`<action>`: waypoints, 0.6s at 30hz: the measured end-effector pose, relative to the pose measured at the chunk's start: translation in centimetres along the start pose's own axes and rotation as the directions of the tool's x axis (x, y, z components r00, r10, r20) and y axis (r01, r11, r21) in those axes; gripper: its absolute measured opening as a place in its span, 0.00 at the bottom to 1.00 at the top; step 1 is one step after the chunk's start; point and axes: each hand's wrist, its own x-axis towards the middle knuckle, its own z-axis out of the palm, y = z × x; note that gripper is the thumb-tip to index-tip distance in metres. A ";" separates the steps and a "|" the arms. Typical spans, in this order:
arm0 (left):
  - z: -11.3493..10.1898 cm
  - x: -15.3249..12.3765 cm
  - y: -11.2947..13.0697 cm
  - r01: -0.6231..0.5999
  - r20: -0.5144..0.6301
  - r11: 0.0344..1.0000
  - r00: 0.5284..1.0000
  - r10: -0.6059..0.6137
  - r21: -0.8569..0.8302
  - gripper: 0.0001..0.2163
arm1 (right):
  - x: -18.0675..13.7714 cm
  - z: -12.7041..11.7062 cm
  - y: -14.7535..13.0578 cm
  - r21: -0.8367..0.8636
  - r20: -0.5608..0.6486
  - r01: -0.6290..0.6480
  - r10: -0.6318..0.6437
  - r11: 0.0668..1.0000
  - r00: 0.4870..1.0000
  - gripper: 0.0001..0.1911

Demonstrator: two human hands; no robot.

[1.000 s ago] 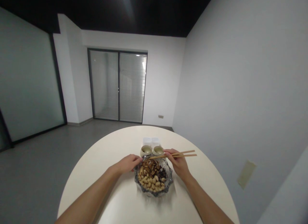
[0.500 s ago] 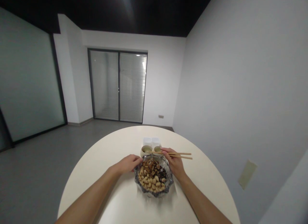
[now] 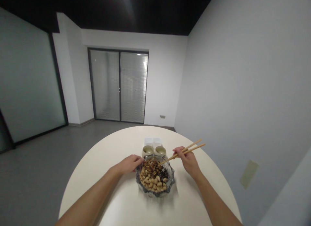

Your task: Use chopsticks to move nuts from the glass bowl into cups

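My right hand (image 3: 189,159) is closed around a pair of wooden chopsticks (image 3: 194,148). Their tips point down and left into a clear glass bowl (image 3: 172,180) with a scalloped rim, at the brown sunflower seeds. The bowl holds striped brown seeds (image 3: 151,166), dark seeds (image 3: 164,173) and pale pistachio-like nuts (image 3: 155,184). At the bowl's left rim, my left hand (image 3: 131,163) grips the glass with its fingertips; part of its fingers is hidden. Just behind the bowl stand two round cups, a left cup (image 3: 148,149) and a right cup (image 3: 160,150).
Two small white square containers (image 3: 148,141) sit side by side behind the cups. Everything stands on a round cream table (image 3: 121,200). A white wall (image 3: 230,90) rises close on the right, and a glass door (image 3: 132,86) is in the far wall.
My right hand has moved right and a little toward me, off the right cup. The chopsticks' tips went from above the cups down into the bowl. My left hand stays put.
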 end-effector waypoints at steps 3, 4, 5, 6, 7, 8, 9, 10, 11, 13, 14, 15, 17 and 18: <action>0.0 0.0 0.0 0.001 0.001 1.000 1.000 -0.001 0.008 0.28 | 0.0 0.1 0.0 0.011 0.014 -0.014 0.013 1.000 1.000 0.21; 0.0 0.0 0.0 0.001 0.001 1.000 1.000 -0.001 0.012 0.29 | 0.0 0.2 0.0 0.012 0.019 -0.017 0.017 1.000 1.000 0.21; 0.0 0.0 0.0 -0.001 0.000 1.000 1.000 0.001 0.016 0.29 | 0.0 0.3 0.1 0.012 0.025 -0.022 0.022 1.000 0.999 0.20; 0.0 0.0 0.0 -0.005 0.000 1.000 1.000 0.005 0.019 0.29 | -0.1 0.4 0.1 0.012 0.033 -0.028 0.028 1.000 0.999 0.20; 0.0 0.0 0.0 -0.007 0.000 1.000 1.000 0.007 0.020 0.29 | -0.1 0.5 0.1 0.013 0.039 -0.033 0.033 0.999 0.999 0.20; 0.0 0.0 0.0 -0.006 0.002 1.000 1.000 0.006 0.020 0.28 | -0.1 0.6 0.2 0.015 0.044 -0.038 0.037 0.999 0.998 0.20; 0.0 0.0 0.0 -0.002 0.002 1.000 1.000 0.002 0.017 0.28 | -0.1 0.6 0.2 0.019 0.048 -0.042 0.041 0.999 0.998 0.20; 0.0 0.0 0.1 0.004 0.002 1.000 1.000 -0.004 0.013 0.28 | -0.1 0.7 0.2 0.025 0.050 -0.047 0.046 0.999 0.998 0.20; 0.0 -0.1 0.1 0.008 0.000 1.000 1.000 -0.008 0.009 0.28 | -0.1 0.7 0.2 0.032 0.049 -0.053 0.051 0.998 0.997 0.21; 0.0 -0.1 0.3 0.009 0.001 1.000 1.000 -0.009 -0.003 0.27 | -0.1 0.7 0.1 0.049 0.046 -0.067 0.065 0.997 0.997 0.21; 0.0 -0.1 0.3 0.009 0.006 1.000 1.000 -0.009 -0.010 0.27 | -0.1 0.7 0.1 0.058 0.047 -0.076 0.073 0.995 0.996 0.21; 0.0 -0.2 0.4 0.009 0.010 1.000 1.000 -0.009 -0.013 0.27 | -0.1 0.7 0.0 0.065 0.049 -0.084 0.081 0.994 0.995 0.21; -0.1 -0.2 0.6 0.016 0.016 1.000 1.000 -0.016 -0.015 0.28 | -0.1 0.7 -0.1 0.069 0.056 -0.097 0.093 0.993 0.994 0.21; -0.1 -0.3 0.6 0.020 0.014 1.000 1.000 -0.020 -0.015 0.28 | -0.1 0.8 -0.2 0.065 0.061 -0.100 0.096 0.993 0.994 0.21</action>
